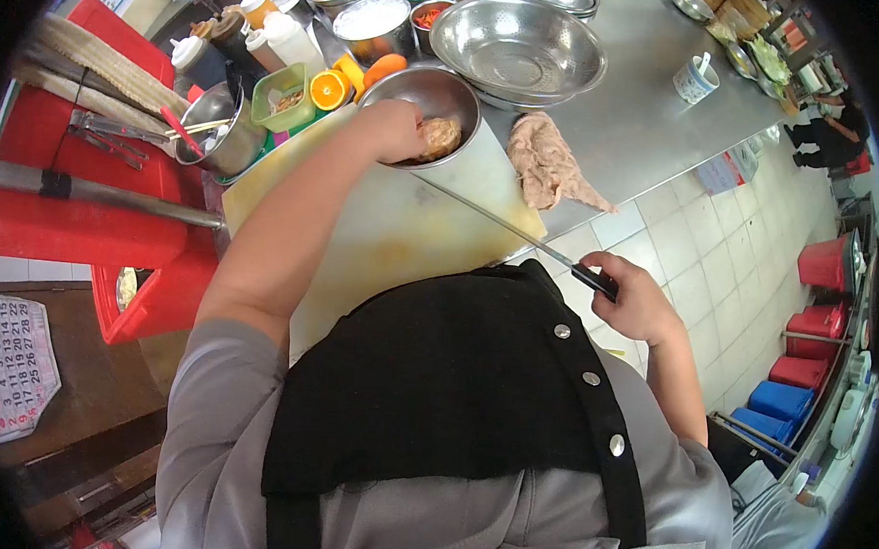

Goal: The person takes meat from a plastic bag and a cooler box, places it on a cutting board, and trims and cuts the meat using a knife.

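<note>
My left hand (392, 131) reaches into a steel bowl (468, 99) at the far edge of the cutting board (382, 227). Its fingers are closed on a glossy brown lump of food (439, 138), perhaps meat; part of the grip is hidden behind the hand. In my right hand (639, 297), held off to the right of the board, is a long knife (502, 223). Its black handle is in my fist and the thin blade slants up and left, the tip near the front of the bowl.
Right of the bowl, a crumpled cloth (550, 161) lies near a large steel colander (519, 45). A halved orange (328, 90), a green tub (282, 97) and a pot with chopsticks (218, 129) stand to the left. Further right are a patterned cup (695, 79) and the tiled floor (729, 260).
</note>
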Available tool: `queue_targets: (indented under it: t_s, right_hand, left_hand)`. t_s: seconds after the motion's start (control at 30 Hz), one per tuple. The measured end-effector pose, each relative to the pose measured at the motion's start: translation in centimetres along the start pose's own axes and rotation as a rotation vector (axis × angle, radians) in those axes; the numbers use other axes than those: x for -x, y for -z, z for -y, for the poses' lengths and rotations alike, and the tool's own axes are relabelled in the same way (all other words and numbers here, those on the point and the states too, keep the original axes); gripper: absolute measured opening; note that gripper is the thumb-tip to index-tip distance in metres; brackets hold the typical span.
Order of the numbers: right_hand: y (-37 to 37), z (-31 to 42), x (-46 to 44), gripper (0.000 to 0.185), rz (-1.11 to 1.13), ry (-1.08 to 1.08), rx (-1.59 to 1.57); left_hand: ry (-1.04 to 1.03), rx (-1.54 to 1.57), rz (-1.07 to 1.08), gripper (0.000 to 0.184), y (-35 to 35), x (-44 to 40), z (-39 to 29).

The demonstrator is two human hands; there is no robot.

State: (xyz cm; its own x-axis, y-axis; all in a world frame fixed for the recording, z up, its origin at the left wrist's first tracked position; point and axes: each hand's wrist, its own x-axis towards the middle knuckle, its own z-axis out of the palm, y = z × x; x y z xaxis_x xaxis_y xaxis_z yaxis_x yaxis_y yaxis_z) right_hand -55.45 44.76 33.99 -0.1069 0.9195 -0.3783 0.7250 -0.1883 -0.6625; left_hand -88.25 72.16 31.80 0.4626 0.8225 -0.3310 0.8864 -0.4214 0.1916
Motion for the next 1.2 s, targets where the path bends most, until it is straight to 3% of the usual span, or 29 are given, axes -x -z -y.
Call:
queue_targets:
  t_s: [0.13, 0.23, 0.33, 0.43, 0.53, 0.63, 0.9, 1.2]
  right_hand:
    - [0.8, -1.5, 1.8, 0.045, -0.018, -0.045, -0.053]
    - [1.4, -2.3, 2.7, 0.045, -0.008, -0.079, -0.058]
    - [1.7, -3.1, 2.8, 0.045, 0.003, -0.078, -0.074]
    - [1.8, -3.9, 2.5, 0.045, 0.015, -0.062, -0.104]
    - [2.0, -5.3, 1.9, 0.045, 0.019, -0.015, -0.121]
    - [2.9, -6.3, 1.1, 0.045, 0.039, 0.03, -0.118]
    - [4.7, -7.7, -1.3, 0.044, 0.118, 0.085, -0.088]
    - [3.1, -6.3, 0.2, 0.041, 0.059, 0.053, -0.141]
  left_hand:
    - [-0.029, 0.015, 0.03, 0.046, 0.8, -0.2, -0.3]
    - [-0.079, 0.152, -0.091, 0.051, -0.4, -0.8, 0.0]
    - [-0.111, 0.261, 0.097, 0.057, 0.7, -2.1, 0.7]
    - [0.144, 0.407, 0.337, 0.06, 2.7, -2.2, -0.6]
    - [0.14, 0.359, 0.355, 0.059, 3.2, -1.6, -1.8]
    - [-0.07, 0.197, 0.165, 0.058, 1.2, -1.5, -1.0]
    - [0.065, 0.322, 0.197, 0.055, 0.2, -2.5, -0.5]
    - [-0.026, 0.238, 0.107, 0.047, -1.2, -2.7, -0.9]
